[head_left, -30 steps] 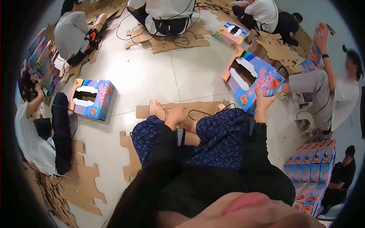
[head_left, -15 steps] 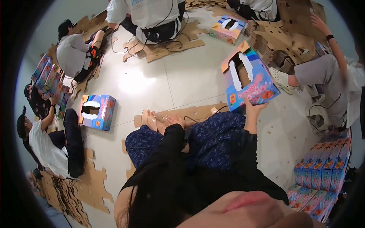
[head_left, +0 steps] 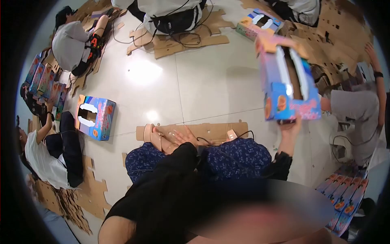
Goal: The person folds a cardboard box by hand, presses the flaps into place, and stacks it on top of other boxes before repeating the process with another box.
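My right hand (head_left: pixel 290 125) grips the near end of a blue and pink printed carton (head_left: pixel 313 106), which is held up off the floor at the right and slightly blurred. A long opening with white flaps shows along its upper face. My left hand (head_left: pixel 187 137) is empty, its fingers spread, resting by my foot and sandal (head_left: pixel 153 140) at the edge of a flat cardboard piece (head_left: pixel 211 129).
Another printed carton (head_left: pixel 106 118) stands on the floor at left, and one (head_left: pixel 248 30) at the top. Cartons are stacked at lower right (head_left: pixel 345 195) and far left (head_left: pixel 44 83). Seated people surround the floor (head_left: pixel 162 89), with cardboard sheets (head_left: pixel 183 44) beneath or beside them.
The carton in my right hand has moved to the right and turned more upright in view. My left hand's fingers are spread wider. The camera view has shifted a little.
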Tool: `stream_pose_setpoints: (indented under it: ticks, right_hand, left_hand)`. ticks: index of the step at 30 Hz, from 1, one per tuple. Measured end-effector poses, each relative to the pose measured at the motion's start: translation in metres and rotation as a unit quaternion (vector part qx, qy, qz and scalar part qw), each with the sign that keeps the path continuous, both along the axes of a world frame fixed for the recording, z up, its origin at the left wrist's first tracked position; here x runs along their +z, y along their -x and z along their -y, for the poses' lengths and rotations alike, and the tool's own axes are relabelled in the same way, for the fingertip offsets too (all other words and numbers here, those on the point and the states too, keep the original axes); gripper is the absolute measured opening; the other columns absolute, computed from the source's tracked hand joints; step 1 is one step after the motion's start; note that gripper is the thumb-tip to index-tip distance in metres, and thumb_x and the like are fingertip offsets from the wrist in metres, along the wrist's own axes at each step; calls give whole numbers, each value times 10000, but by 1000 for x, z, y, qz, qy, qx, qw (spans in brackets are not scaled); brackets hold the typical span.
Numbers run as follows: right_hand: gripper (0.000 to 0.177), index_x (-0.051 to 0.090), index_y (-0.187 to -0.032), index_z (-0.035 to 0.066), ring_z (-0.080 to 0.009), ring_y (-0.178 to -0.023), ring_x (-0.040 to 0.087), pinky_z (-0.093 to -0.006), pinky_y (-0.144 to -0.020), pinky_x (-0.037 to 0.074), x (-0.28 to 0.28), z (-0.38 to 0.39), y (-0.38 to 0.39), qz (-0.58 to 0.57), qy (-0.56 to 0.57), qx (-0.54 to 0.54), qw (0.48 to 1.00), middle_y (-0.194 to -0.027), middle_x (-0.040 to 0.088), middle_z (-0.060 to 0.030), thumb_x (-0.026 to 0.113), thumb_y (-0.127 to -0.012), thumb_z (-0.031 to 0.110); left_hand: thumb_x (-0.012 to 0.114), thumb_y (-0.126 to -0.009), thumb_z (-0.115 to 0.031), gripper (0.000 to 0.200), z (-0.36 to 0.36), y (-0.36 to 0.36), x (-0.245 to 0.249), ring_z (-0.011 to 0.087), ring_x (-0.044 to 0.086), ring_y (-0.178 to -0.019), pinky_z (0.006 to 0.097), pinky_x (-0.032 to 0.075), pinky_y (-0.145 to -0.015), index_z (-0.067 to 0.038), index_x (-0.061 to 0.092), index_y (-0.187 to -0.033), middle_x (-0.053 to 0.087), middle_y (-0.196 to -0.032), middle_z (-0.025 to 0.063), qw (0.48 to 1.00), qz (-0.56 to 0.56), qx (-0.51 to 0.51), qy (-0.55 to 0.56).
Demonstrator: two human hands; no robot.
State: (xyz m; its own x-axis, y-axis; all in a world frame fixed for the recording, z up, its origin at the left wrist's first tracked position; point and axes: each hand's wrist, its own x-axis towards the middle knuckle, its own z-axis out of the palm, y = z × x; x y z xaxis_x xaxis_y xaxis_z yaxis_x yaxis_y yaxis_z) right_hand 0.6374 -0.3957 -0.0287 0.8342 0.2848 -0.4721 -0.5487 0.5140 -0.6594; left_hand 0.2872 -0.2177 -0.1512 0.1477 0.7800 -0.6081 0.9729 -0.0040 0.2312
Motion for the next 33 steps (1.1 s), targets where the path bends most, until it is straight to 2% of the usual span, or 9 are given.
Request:
stream_pose_setpoints:
  ticks: [7, 8, 10, 13, 16, 25, 29, 31, 33]
  right_hand:
    - [229, 582, -943, 187, -176, -924, 549, -440, -799, 466, 83, -200, -143, 272, 27, 62, 960, -965, 599, -25, 711, -787, 295]
    - [529, 434, -1077, 114, -201, -946, 551, -407, -819, 485, 79, -234, -184, 237, 76, 42, 968, -1045, 551, -84, 770, -710, 294]
    - [888, 250, -1223, 25, -237, -984, 547, -375, -845, 501, 67, -273, -234, 198, 163, 16, 966, -1152, 479, -165, 835, -616, 306]
    - [1057, 145, -1260, -23, -270, -1035, 526, -379, -863, 496, 67, -319, -250, 198, 263, -15, 944, -1231, 409, -232, 850, -564, 345]
    - [1015, 197, -1265, -39, -258, -999, 542, -361, -847, 494, 54, -339, -259, 194, 310, -28, 930, -1195, 457, -206, 828, -587, 376]
    - [929, 353, -1280, -88, -222, -889, 588, -305, -799, 489, 38, -293, -296, 247, 398, 0, 884, -1089, 602, -129, 760, -658, 470]
    - [1037, 285, -1347, -65, -220, -1050, 514, -331, -873, 442, 82, -215, -237, 299, 331, 173, 878, -1226, 517, -140, 844, -597, 382]
    - [1043, 227, -1393, -40, -221, -1102, 508, -317, -857, 443, 75, -168, -228, 430, 281, 163, 842, -1275, 475, -136, 848, -626, 300]
    - [969, 218, -1402, -22, -220, -1105, 532, -309, -862, 441, 79, -120, -194, 492, 331, 87, 800, -1276, 481, -124, 817, -683, 230]
  left_hand:
    - [679, -364, -846, 1525, 0, -13, 14, 486, -184, -1361, 644, -62, -1054, -101, -28, -1492, -154, -1449, 376, 999, -28, 10, 13]
    - [659, -371, -861, 1516, -1, -13, 12, 484, -185, -1362, 643, -61, -1055, -103, -21, -1493, -154, -1451, 373, 999, -36, 9, 12]
    - [578, -414, -911, 1455, 0, -15, 10, 471, -183, -1368, 632, -68, -1059, -118, 21, -1499, -147, -1467, 350, 999, -30, 37, 3]
    - [541, -450, -923, 1404, -1, -16, 8, 460, -179, -1373, 623, -79, -1061, -127, 60, -1501, -152, -1478, 326, 997, 6, 77, -4]
    - [530, -465, -924, 1381, 2, -14, 9, 460, -175, -1374, 616, -76, -1065, -134, 74, -1502, -160, -1480, 318, 996, 22, 77, -24]
    - [542, -478, -907, 1369, 7, -12, -3, 456, -187, -1373, 632, -75, -1057, -158, 29, -1504, -170, -1479, 315, 997, -5, 48, -54]
    - [546, -478, -904, 1371, 0, -15, 10, 451, -206, -1369, 630, -91, -1054, -162, 18, -1503, -170, -1479, 314, 999, -20, 48, -1]
    - [546, -474, -904, 1375, 0, -15, 10, 449, -214, -1368, 629, -98, -1053, -162, 18, -1503, -173, -1479, 314, 999, -12, 53, 0]
    - [548, -471, -904, 1377, 0, -14, 11, 447, -219, -1366, 630, -101, -1051, -160, 21, -1503, -175, -1478, 314, 999, -8, 53, -6]
